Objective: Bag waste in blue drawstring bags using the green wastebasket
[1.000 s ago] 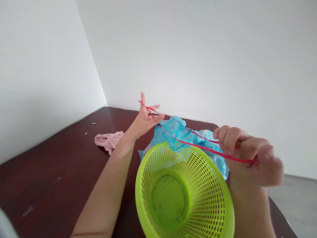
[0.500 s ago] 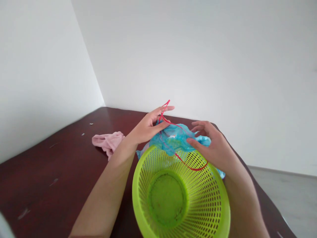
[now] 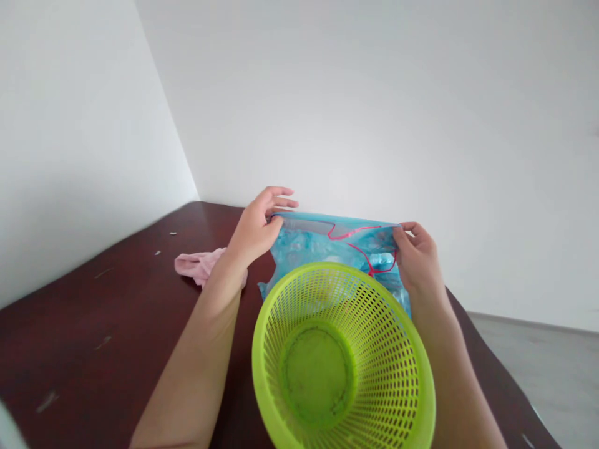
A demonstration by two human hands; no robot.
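A translucent blue plastic bag (image 3: 299, 246) with a red drawstring (image 3: 349, 235) is stretched between my hands. My left hand (image 3: 262, 221) pinches its top left corner between thumb and fingers, the other fingers spread. At the top right corner, my right hand (image 3: 418, 252) grips the edge, thumb against fingers. A loop of the drawstring hangs near my right hand. In front of the bag stands a green slotted plastic basket (image 3: 341, 284), its inside bare down to the stained bottom. The basket's far rim hides the lower part of the bag.
A crumpled pink cloth (image 3: 199, 265) lies left of my left forearm on the dark red table (image 3: 116, 330). White walls (image 3: 350, 112) rise behind and to the left. Pale floor (image 3: 528, 355) shows past the table's right edge.
The bag was bunched up over the basket's far rim; now its top edge is pulled straight. My hands have moved apart. The drawstring has slipped off my left hand.
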